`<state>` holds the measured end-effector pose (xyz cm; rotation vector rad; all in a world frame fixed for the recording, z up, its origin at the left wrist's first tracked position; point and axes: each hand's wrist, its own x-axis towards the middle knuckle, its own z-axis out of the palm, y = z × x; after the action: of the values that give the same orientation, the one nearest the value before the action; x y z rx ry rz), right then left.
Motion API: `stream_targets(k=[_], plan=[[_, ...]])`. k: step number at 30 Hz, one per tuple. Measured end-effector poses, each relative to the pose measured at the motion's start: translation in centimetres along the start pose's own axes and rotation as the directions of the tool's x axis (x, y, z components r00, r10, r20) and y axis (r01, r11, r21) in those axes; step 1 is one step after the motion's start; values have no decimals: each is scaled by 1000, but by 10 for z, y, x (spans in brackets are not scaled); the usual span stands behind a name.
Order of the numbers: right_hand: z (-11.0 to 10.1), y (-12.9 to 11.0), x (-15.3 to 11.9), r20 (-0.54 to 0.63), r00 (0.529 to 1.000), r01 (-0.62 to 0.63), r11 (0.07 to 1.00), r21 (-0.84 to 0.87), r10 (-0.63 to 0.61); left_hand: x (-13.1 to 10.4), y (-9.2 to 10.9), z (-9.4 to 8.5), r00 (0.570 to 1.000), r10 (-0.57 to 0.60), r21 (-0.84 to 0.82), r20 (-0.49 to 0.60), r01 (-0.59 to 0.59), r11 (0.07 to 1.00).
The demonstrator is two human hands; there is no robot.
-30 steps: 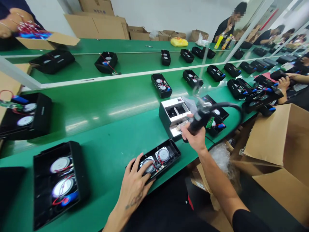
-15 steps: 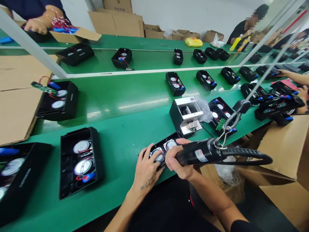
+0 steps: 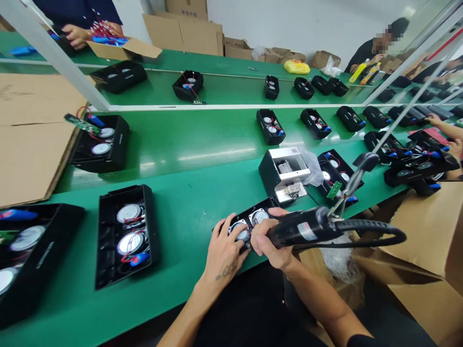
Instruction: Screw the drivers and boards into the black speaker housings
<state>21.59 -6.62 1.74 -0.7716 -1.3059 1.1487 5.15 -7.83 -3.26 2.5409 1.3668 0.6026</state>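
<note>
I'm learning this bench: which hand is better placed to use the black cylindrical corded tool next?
Probably the right hand: it grips the tool over the open black rectangular case, while the left hand rests on that case.

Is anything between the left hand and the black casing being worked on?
Nothing visible: the left hand rests on the black casing. Close beside, the right hand, gripping a black tool, hides part of the casing.

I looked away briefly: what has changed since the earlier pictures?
The right hand has brought the black tool from near the silver-and-black device leftward and closer in, to the open case. Unchanged: its grip, and the left hand on the case.
</note>
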Motion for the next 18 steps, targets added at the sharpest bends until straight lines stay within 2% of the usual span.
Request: stream_targets(k=[3,5,7,9,11,12,14,16,18], plan=[[-10,-20,16,-138,985,110,993,44,-103,0,-1,1,1000,17,17,-17,-17,1000],[-30,-37,42,-295,939,185,983,-8,-180,0,-3,3,999,23,21,-35,-22,1000],[-61,-51,76,-472,834,275,957,-96,-287,0,-5,4,998,32,34,-46,-30,999],[-98,-57,114,-594,688,370,906,-205,-416,0,-6,6,997,44,54,-58,-41,998],[-130,-56,147,-675,571,334,884,-328,-467,0,-9,6,996,58,68,-72,-53,996],[-142,-53,158,-692,547,291,882,-370,-471,0,-10,6,995,63,72,-77,-57,996],[-154,-47,168,-702,534,252,881,-401,-472,-1,-15,5,994,79,73,-79,-73,995],[-155,-43,161,-681,537,267,866,-423,-498,-3,-22,4,991,118,71,-68,-113,991],[-151,-45,143,-626,584,282,852,-440,-517,-6,-29,2,987,155,64,-52,-152,986]])
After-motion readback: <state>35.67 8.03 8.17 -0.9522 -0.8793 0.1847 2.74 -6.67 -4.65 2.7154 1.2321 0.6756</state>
